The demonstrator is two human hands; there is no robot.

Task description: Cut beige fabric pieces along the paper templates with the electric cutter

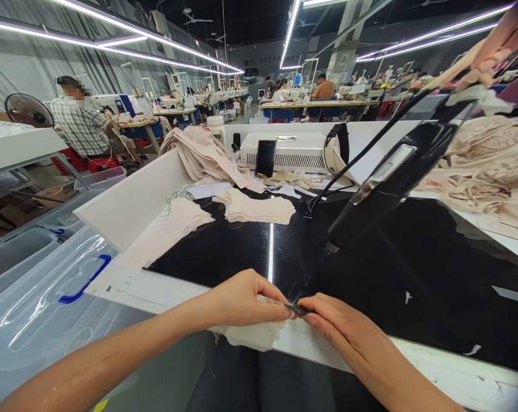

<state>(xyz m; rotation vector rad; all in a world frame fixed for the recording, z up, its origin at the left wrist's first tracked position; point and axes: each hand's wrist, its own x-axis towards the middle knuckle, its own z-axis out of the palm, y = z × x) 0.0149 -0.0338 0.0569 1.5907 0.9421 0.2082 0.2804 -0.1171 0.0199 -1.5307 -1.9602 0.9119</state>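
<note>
My left hand (241, 300) and my right hand (340, 326) meet at the near edge of the black glossy worktop (413, 274). Both pinch a small dark flat piece (296, 308) between thumb and fingers. Under my left hand a cream fabric piece (252, 335) hangs over the white table edge. A black angled machine head (391, 177) with a cable stands just beyond my hands, its tip pointing down at the worktop.
Stacks of cream fabric pieces (254, 207) lie on the worktop, with a bigger pile (202, 154) behind and lace fabric (490, 166) at right. A white box unit (293, 150) with a phone (266, 158) leaning on it sits at the back. A clear bin (48, 309) is at left. People work at distant tables.
</note>
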